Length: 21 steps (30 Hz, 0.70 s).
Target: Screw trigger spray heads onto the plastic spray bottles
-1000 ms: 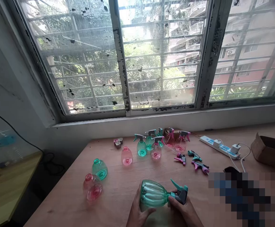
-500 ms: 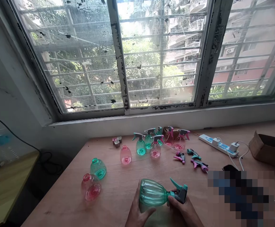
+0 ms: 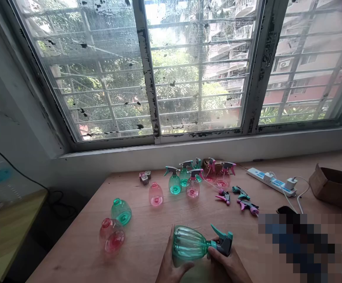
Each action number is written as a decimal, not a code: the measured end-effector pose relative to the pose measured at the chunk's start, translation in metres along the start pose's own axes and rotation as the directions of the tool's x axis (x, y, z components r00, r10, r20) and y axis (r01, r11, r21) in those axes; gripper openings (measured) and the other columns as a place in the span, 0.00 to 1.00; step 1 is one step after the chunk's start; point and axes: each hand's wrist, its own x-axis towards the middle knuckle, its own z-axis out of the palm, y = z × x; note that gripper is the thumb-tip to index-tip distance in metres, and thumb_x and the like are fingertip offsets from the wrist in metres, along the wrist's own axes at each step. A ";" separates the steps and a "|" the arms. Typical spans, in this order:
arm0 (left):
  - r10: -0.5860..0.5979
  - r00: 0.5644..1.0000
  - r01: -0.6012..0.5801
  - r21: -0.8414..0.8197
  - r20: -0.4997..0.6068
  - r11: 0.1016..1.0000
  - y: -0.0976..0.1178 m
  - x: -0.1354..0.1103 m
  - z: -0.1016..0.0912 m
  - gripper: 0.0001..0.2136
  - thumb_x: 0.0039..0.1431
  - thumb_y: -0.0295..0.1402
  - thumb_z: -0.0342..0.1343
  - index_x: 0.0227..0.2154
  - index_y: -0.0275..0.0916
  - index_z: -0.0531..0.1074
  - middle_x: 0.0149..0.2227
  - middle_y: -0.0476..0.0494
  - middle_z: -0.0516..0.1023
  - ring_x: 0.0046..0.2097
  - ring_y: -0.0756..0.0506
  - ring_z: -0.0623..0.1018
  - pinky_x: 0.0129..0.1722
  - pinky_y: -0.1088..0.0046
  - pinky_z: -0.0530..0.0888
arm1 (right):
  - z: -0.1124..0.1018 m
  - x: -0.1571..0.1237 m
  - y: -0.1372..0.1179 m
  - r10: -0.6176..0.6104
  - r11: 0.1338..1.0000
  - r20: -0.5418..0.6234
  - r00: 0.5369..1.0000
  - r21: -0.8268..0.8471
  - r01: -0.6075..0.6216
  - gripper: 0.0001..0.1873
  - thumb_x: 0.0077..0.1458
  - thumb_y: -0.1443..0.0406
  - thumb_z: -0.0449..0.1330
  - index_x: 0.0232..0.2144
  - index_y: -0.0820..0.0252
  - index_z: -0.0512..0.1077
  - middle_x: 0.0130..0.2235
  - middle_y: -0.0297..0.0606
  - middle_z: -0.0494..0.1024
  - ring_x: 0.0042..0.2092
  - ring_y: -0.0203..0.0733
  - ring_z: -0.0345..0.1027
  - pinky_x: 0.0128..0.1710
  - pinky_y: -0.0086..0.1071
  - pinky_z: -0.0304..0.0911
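I hold a green ribbed spray bottle [image 3: 188,243] on its side just above the wooden table [image 3: 147,239], near its front edge. My left hand [image 3: 171,265] is wrapped round the bottle's body. My right hand [image 3: 228,263] grips the teal and grey trigger head [image 3: 224,240] at the bottle's neck. Both hands are closed on it. My wrists run off the bottom of the view.
Capless green [image 3: 121,211] and pink [image 3: 112,236] bottles lie at the left, another pink one [image 3: 156,194] farther back. Several assembled spray bottles [image 3: 192,182] stand near the window, loose trigger heads [image 3: 241,198] beside them. A power strip [image 3: 272,182] and cardboard box [image 3: 334,184] sit at right.
The view has shifted slightly. The bottle and both hands stay in nearly the same place, my left thumb curling a little further over the bottle's base.
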 end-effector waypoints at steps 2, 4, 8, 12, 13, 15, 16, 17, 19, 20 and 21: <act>-0.016 1.000 0.015 0.022 0.020 1.000 -0.002 0.001 -0.001 0.46 0.47 0.35 0.68 0.68 0.37 0.52 0.70 0.36 0.56 0.70 0.35 0.56 0.69 0.58 0.52 | 0.000 0.000 0.002 -0.005 1.000 -0.012 1.000 0.008 0.006 0.23 0.47 0.47 0.68 0.35 0.58 0.72 0.26 0.37 0.80 0.30 0.48 0.72 0.34 0.39 0.62; -0.039 0.999 0.038 0.043 0.032 0.998 -0.006 0.002 -0.002 0.46 0.47 0.37 0.68 0.67 0.34 0.53 0.69 0.33 0.57 0.70 0.34 0.57 0.69 0.58 0.53 | 0.000 0.001 0.003 -0.001 1.000 0.000 1.000 0.009 0.001 0.23 0.47 0.47 0.68 0.35 0.58 0.72 0.26 0.37 0.80 0.30 0.47 0.72 0.34 0.39 0.62; -0.022 1.000 0.022 0.023 -0.014 0.999 -0.013 0.003 0.000 0.43 0.47 0.35 0.68 0.66 0.37 0.56 0.70 0.36 0.57 0.70 0.35 0.55 0.70 0.57 0.50 | 0.000 0.001 0.001 -0.016 1.000 0.019 1.000 -0.005 0.016 0.23 0.48 0.47 0.68 0.35 0.58 0.73 0.26 0.37 0.81 0.30 0.47 0.72 0.34 0.37 0.62; 0.042 0.999 -0.042 -0.005 -0.012 0.999 -0.017 0.004 0.001 0.43 0.48 0.34 0.67 0.66 0.41 0.56 0.70 0.40 0.56 0.71 0.36 0.54 0.70 0.57 0.49 | 0.001 0.001 -0.001 -0.017 1.000 0.011 1.000 -0.007 0.017 0.23 0.46 0.47 0.69 0.33 0.59 0.74 0.26 0.38 0.81 0.31 0.48 0.73 0.34 0.38 0.62; 0.043 0.999 -0.043 -0.020 -0.010 0.999 -0.017 0.003 0.001 0.44 0.47 0.35 0.67 0.67 0.41 0.55 0.70 0.40 0.55 0.71 0.36 0.54 0.70 0.56 0.49 | 0.002 0.001 -0.001 -0.019 1.000 -0.003 1.000 0.000 0.019 0.23 0.45 0.47 0.69 0.33 0.59 0.74 0.26 0.37 0.80 0.30 0.48 0.73 0.34 0.38 0.62; 0.035 0.999 -0.035 -0.020 -0.010 0.999 -0.019 0.003 0.000 0.45 0.46 0.37 0.69 0.67 0.40 0.54 0.71 0.39 0.54 0.71 0.34 0.53 0.70 0.55 0.48 | 0.005 0.000 -0.001 -0.021 1.000 -0.035 0.999 0.017 0.021 0.24 0.43 0.46 0.70 0.32 0.58 0.74 0.24 0.36 0.80 0.29 0.48 0.72 0.32 0.38 0.61; 0.029 1.000 -0.029 -0.006 -0.007 1.000 -0.019 0.003 -0.001 0.45 0.47 0.39 0.68 0.67 0.39 0.54 0.70 0.37 0.54 0.71 0.34 0.53 0.70 0.55 0.47 | 0.006 0.000 -0.001 -0.022 0.999 -0.051 0.998 0.028 0.023 0.24 0.42 0.46 0.70 0.32 0.58 0.74 0.24 0.36 0.79 0.28 0.48 0.72 0.32 0.37 0.61; 0.021 1.000 -0.021 0.009 -0.002 1.000 -0.021 0.003 -0.002 0.45 0.48 0.41 0.68 0.67 0.38 0.55 0.70 0.35 0.55 0.71 0.33 0.53 0.70 0.55 0.47 | 0.006 0.000 -0.001 -0.021 0.999 -0.060 0.998 0.039 0.023 0.25 0.42 0.46 0.71 0.32 0.58 0.74 0.23 0.36 0.79 0.28 0.48 0.72 0.31 0.37 0.61; 0.007 1.000 -0.008 0.012 0.014 1.000 -0.024 0.004 -0.002 0.43 0.50 0.44 0.66 0.66 0.35 0.56 0.70 0.33 0.56 0.70 0.32 0.54 0.70 0.55 0.49 | 0.006 0.001 -0.001 -0.014 0.999 -0.042 0.999 0.047 0.016 0.25 0.41 0.46 0.71 0.31 0.58 0.75 0.24 0.36 0.79 0.28 0.48 0.72 0.31 0.37 0.61; 0.006 1.000 -0.006 -0.008 0.015 1.000 -0.026 0.005 -0.002 0.42 0.50 0.45 0.66 0.65 0.35 0.57 0.69 0.33 0.57 0.70 0.32 0.55 0.70 0.55 0.50 | 0.005 0.002 -0.001 -0.012 0.999 -0.026 1.000 0.043 0.013 0.25 0.41 0.46 0.71 0.31 0.59 0.75 0.24 0.37 0.80 0.29 0.48 0.72 0.32 0.37 0.61; 0.011 1.000 -0.010 -0.031 0.009 0.999 -0.029 0.006 -0.001 0.43 0.49 0.45 0.66 0.65 0.36 0.57 0.69 0.33 0.58 0.70 0.33 0.55 0.70 0.55 0.50 | 0.003 0.003 0.000 -0.012 0.999 -0.012 1.000 0.036 0.012 0.25 0.42 0.46 0.71 0.32 0.59 0.75 0.24 0.37 0.80 0.29 0.48 0.72 0.32 0.37 0.62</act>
